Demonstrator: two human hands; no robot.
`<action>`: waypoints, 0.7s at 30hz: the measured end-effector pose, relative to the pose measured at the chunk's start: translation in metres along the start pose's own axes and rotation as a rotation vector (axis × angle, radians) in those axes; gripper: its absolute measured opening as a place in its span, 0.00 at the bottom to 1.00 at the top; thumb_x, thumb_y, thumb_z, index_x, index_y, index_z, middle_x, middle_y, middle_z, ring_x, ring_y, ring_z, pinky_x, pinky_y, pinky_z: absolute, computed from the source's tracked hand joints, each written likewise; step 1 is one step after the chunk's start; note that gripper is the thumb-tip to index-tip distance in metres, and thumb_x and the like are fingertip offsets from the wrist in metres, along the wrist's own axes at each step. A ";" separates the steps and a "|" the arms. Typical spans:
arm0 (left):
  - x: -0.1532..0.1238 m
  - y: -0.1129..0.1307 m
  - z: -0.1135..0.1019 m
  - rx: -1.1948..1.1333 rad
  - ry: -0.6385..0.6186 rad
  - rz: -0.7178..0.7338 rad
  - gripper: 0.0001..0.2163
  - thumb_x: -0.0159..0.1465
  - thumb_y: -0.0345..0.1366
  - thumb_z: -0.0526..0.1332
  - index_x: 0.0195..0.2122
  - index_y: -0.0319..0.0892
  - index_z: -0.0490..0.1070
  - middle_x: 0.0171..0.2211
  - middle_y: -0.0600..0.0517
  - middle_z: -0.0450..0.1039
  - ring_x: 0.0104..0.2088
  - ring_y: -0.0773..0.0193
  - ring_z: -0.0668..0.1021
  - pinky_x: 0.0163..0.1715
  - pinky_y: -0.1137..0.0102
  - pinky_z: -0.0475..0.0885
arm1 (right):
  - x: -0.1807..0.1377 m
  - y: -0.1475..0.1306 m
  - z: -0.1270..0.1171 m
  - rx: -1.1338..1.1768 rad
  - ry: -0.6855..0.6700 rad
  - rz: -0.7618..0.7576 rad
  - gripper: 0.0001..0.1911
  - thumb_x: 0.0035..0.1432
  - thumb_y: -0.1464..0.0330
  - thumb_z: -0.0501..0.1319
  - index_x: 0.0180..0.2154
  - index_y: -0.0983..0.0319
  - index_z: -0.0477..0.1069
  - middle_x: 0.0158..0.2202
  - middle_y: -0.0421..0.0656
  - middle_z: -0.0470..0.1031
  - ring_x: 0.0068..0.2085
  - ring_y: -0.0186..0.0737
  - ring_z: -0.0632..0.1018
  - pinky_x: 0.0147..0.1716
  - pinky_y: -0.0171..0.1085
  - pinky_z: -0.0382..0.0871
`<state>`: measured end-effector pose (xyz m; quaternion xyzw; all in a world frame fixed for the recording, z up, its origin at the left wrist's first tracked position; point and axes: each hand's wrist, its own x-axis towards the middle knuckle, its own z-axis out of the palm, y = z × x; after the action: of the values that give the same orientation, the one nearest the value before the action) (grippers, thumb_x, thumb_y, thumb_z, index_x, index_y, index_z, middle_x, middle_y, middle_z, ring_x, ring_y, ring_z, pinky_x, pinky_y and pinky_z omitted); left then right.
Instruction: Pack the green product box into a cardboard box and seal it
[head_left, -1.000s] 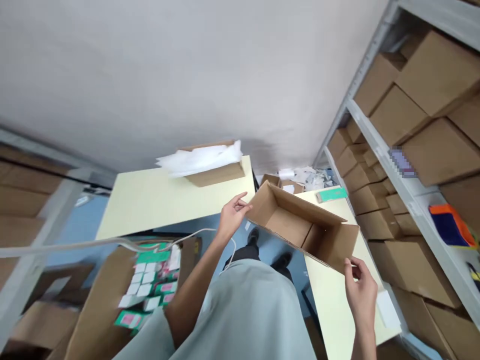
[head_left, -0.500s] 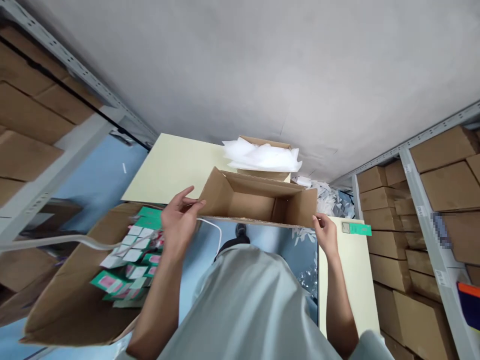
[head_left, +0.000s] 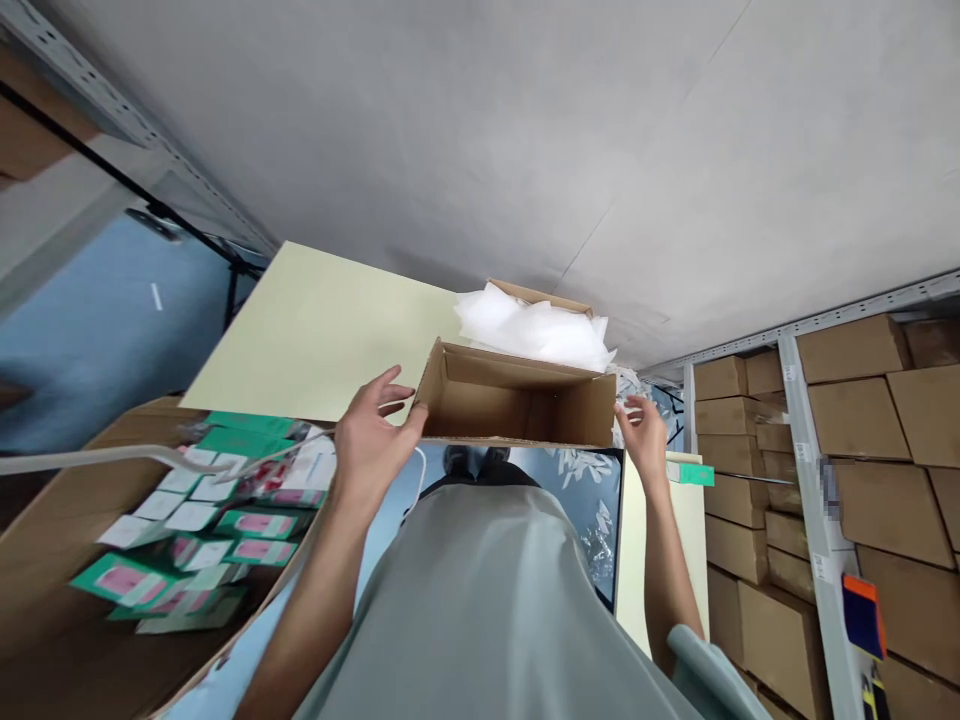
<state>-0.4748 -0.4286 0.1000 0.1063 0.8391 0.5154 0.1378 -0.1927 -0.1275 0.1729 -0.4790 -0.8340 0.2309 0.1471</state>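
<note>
An open, empty cardboard box (head_left: 517, 405) is held in the air in front of me, above the gap between two pale yellow tables. My left hand (head_left: 373, 447) presses against its left end, fingers spread. My right hand (head_left: 640, 432) holds its right end. Behind it, on the far table (head_left: 315, 335), stands another cardboard box filled with white foam sheets (head_left: 536, 328).
A large cardboard carton (head_left: 67, 600) of several green and pink small packets sits at my lower left. A white cable (head_left: 112, 460) crosses it. Metal shelving with brown boxes (head_left: 855, 420) lines the right side. A second table (head_left: 675, 540) with a green packet (head_left: 690, 474) is at right.
I have turned left, and the box swung from over the right table to the middle. It now sits level, with both hands at its ends.
</note>
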 end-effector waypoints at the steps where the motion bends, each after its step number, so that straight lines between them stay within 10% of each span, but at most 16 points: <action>1: 0.004 0.005 0.001 0.021 0.006 0.039 0.30 0.64 0.40 0.66 0.68 0.45 0.73 0.52 0.44 0.82 0.51 0.51 0.87 0.58 0.54 0.84 | 0.016 -0.010 -0.001 -0.035 0.021 -0.054 0.25 0.68 0.47 0.63 0.52 0.60 0.79 0.50 0.53 0.86 0.39 0.49 0.86 0.42 0.45 0.81; 5: 0.026 0.029 0.011 0.144 -0.044 0.132 0.31 0.66 0.43 0.67 0.70 0.43 0.72 0.60 0.39 0.78 0.57 0.46 0.85 0.62 0.51 0.83 | 0.097 -0.068 0.028 -0.173 -0.180 -0.312 0.19 0.73 0.61 0.63 0.61 0.57 0.77 0.56 0.51 0.82 0.44 0.47 0.85 0.51 0.45 0.80; 10: 0.041 0.045 0.029 0.297 -0.143 0.165 0.32 0.68 0.44 0.65 0.72 0.42 0.70 0.67 0.37 0.74 0.67 0.40 0.79 0.70 0.49 0.75 | 0.176 -0.134 0.103 -0.554 -0.638 -0.323 0.51 0.53 0.73 0.82 0.74 0.55 0.69 0.68 0.58 0.74 0.60 0.56 0.82 0.56 0.45 0.77; 13: 0.039 0.041 0.032 0.334 -0.132 0.139 0.33 0.69 0.44 0.65 0.75 0.42 0.66 0.69 0.36 0.72 0.67 0.38 0.79 0.69 0.48 0.76 | 0.194 -0.146 0.124 -0.578 -0.667 -0.357 0.28 0.65 0.72 0.76 0.65 0.57 0.79 0.66 0.54 0.78 0.60 0.51 0.82 0.56 0.42 0.75; 15: 0.037 0.036 0.031 0.339 -0.117 0.116 0.34 0.70 0.45 0.65 0.75 0.43 0.66 0.69 0.35 0.73 0.65 0.37 0.81 0.67 0.47 0.77 | 0.197 -0.144 0.121 -0.557 -0.627 -0.392 0.15 0.75 0.72 0.65 0.59 0.58 0.81 0.65 0.52 0.79 0.60 0.47 0.82 0.57 0.40 0.73; 21: 0.042 0.022 0.026 0.294 -0.144 0.050 0.33 0.71 0.46 0.63 0.76 0.45 0.67 0.66 0.37 0.79 0.63 0.39 0.83 0.64 0.49 0.78 | 0.155 -0.128 0.038 -0.174 -0.327 -0.489 0.18 0.80 0.58 0.58 0.50 0.62 0.82 0.50 0.52 0.84 0.44 0.48 0.83 0.52 0.43 0.76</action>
<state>-0.5041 -0.3832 0.1036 0.1828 0.8905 0.3814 0.1676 -0.3815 -0.0577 0.2116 -0.2312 -0.9539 0.1904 0.0207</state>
